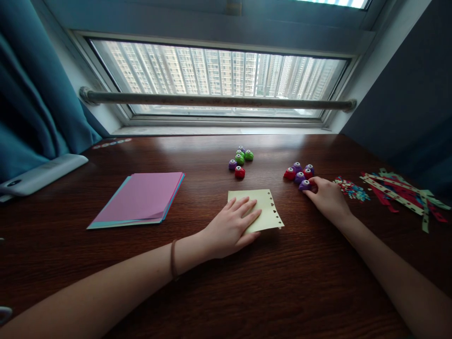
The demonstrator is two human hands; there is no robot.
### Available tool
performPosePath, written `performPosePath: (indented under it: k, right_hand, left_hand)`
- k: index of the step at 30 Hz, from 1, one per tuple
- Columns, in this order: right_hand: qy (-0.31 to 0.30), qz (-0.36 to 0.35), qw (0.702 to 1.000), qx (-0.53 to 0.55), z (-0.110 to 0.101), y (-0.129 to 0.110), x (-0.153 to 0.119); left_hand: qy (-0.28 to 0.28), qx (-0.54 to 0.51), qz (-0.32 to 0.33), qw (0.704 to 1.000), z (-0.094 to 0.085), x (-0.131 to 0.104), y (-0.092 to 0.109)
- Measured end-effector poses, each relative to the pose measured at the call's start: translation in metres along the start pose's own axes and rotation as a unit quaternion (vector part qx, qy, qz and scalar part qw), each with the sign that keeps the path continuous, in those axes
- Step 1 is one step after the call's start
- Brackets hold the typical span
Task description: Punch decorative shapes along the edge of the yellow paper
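My left hand (235,228) lies flat with fingers spread on a pale yellow sheet of paper (265,207). A column of small punched shapes, some like hearts, runs down the sheet's right edge. My right hand (326,195) pinches a purple craft punch (304,185) between thumb and fingers, at the near end of a cluster of red and purple punches. In that cluster are a red punch (289,173) and another purple punch (300,177). Farther back stands a second group, with a green punch (249,155) and a red punch (239,172).
A stack of coloured paper (141,197), pink on top, lies at the left. To the right are a pile of punched confetti (353,189) and several punched paper strips (406,193). A white device (45,174) rests by the blue curtain (38,84). A metal bar (219,99) crosses the window.
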State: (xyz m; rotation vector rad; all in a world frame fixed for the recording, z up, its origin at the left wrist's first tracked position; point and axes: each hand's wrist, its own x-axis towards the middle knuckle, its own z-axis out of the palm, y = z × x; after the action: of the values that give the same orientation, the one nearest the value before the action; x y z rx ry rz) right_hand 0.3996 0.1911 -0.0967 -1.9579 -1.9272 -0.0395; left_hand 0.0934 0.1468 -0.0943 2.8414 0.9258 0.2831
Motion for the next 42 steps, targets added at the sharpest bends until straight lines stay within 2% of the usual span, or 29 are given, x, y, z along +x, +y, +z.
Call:
performPosePath:
  k: [5,8,10,11,12,14,15,16,21,27,32,34,37,40,42]
  right_hand:
    - [0.014,-0.009,1.0,-0.015,0.003,0.003,0.004]
    - [0.058,-0.041,0.997,-0.02,-0.005,-0.008,-0.005]
    - [0.054,-0.077,0.995,0.031,-0.014,-0.022,-0.015]
    - [0.013,-0.093,0.991,0.09,-0.018,-0.03,-0.02]
    - [-0.07,-0.106,0.978,0.168,-0.022,-0.037,-0.026]
    - [-0.222,-0.115,0.926,0.283,-0.025,-0.051,-0.036]
    - [-0.266,-0.117,0.904,0.312,-0.025,-0.056,-0.039]
    - [-0.285,-0.119,0.895,0.324,-0.024,-0.059,-0.042]
    - [-0.277,-0.139,0.9,0.306,-0.013,-0.06,-0.043]
    - [-0.281,-0.172,0.897,0.296,-0.013,-0.059,-0.043]
    - [-0.292,-0.186,0.893,0.287,-0.018,-0.061,-0.041]
    - [-0.295,-0.167,0.899,0.278,-0.026,-0.055,-0.037]
    - [-0.239,-0.083,0.937,0.243,-0.045,-0.037,-0.025]
    - [-0.081,0.025,0.989,0.12,-0.063,-0.011,-0.012]
    - [0.025,0.073,0.997,0.02,-0.069,0.007,-0.005]
  left_hand:
    - [0.0,-0.004,-0.004,1.0,-0.001,0.0,0.0]
    - [0.002,-0.006,-0.005,1.0,-0.001,0.0,0.0]
    - [0.002,-0.006,-0.006,1.0,0.0,0.0,0.0]
    - [0.003,-0.006,-0.007,1.0,0.0,0.0,0.0]
    - [0.002,-0.005,-0.009,1.0,0.0,0.0,0.001]
    - [-0.002,-0.003,-0.012,1.0,0.0,0.0,0.001]
    - [-0.005,-0.002,-0.014,1.0,-0.001,0.0,0.001]
    - [-0.008,0.0,-0.015,1.0,-0.001,0.001,0.001]
    - [-0.015,0.004,-0.015,1.0,-0.001,0.001,0.002]
    - [-0.015,0.008,-0.013,1.0,0.0,0.001,0.001]
    - [-0.02,0.017,-0.015,1.0,0.001,0.001,0.0]
    - [-0.023,0.022,-0.014,0.999,0.001,0.001,0.0]
    - [-0.027,0.024,-0.016,0.999,0.001,0.001,0.0]
    - [-0.031,0.026,-0.019,0.999,0.0,0.001,0.0]
    - [-0.034,0.028,-0.02,0.999,0.0,0.001,0.0]
